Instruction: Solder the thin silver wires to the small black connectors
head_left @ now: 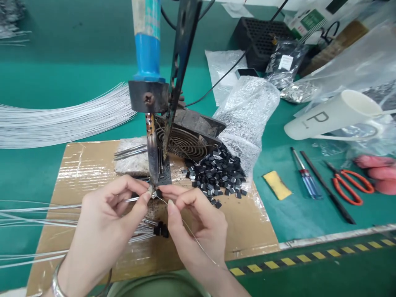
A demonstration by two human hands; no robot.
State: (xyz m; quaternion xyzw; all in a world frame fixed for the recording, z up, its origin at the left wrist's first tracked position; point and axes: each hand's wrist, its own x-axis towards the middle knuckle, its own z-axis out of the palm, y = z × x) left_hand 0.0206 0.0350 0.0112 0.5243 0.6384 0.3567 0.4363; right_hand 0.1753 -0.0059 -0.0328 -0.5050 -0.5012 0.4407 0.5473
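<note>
A soldering iron (147,57) with a blue handle is clamped upright, its tip pointing down between my hands. My left hand (107,225) is closed, pinching a white wire (132,199) just under the tip. A small black connector (159,193) sits at the wire's end, between the fingertips of both hands. My right hand (201,225) is closed around a thin solder wire (198,241), which runs from the connector back across the palm. The exact contact at the tip is partly hidden by fingers. Below lie several white wires ending in black connectors (161,229).
A cardboard sheet (244,235) lies under the work. Loose black connectors (219,171) are heaped beside a fan (188,136). Long white wires (62,126) lie at left. At right are a mug (328,117), yellow sponge (276,185), screwdriver (306,175) and orange-handled pliers (349,183).
</note>
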